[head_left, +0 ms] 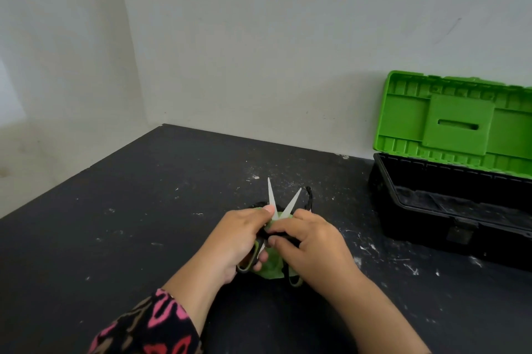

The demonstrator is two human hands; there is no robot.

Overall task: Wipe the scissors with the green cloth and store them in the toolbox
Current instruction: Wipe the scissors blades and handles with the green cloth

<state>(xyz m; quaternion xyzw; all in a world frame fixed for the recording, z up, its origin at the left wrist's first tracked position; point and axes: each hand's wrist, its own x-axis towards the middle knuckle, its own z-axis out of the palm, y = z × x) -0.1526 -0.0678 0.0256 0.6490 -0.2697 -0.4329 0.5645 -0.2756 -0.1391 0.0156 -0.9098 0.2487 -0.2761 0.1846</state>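
The scissors [291, 202] are held over the black table with their two pale blades spread in a V, tips pointing away from me. Their black and green handles stick out below my hands. My left hand [239, 238] grips the left handle, its thumb against the left blade. My right hand [312, 244] holds the green cloth [269, 266] bunched around the pivot and the right handle. Most of the cloth is hidden between my hands. The toolbox [449, 218], black with a green lid [457, 123], stands open at the right.
The black table [144, 224] is speckled with white flecks and meets a white wall at the back. Its left edge runs diagonally from the far corner. A dark strap or cord [309, 198] lies just beyond the scissors.
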